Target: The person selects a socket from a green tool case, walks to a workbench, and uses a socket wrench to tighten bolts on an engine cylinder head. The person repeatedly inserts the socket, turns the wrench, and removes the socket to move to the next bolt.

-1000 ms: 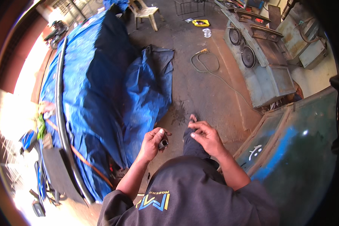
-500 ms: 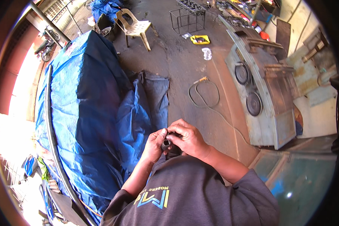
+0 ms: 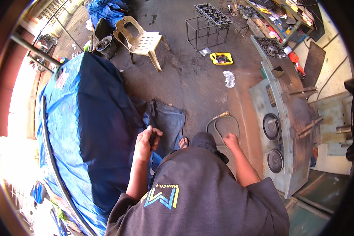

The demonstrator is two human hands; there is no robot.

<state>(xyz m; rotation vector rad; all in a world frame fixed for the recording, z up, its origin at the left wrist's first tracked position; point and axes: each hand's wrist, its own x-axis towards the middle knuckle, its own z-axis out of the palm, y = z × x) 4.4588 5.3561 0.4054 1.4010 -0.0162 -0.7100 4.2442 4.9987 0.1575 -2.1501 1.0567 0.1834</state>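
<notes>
Hands moved apart since earlier frame. Left hand (image 3: pixel 144 138) clamped round dark tool (image 3: pixel 152 141), possibly a socket; right hand (image 3: pixel 231 140) near hose (image 3: pixel 214 118), fingers unreadable. Slack left grip could drop it.

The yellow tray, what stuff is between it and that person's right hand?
In the head view, a crumpled clear plastic piece lies nearer the yellow tray, then part of the looped hose nearer the right hand.

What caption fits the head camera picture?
Left hand grips a dark object; right hand hovers near a hose.
</notes>
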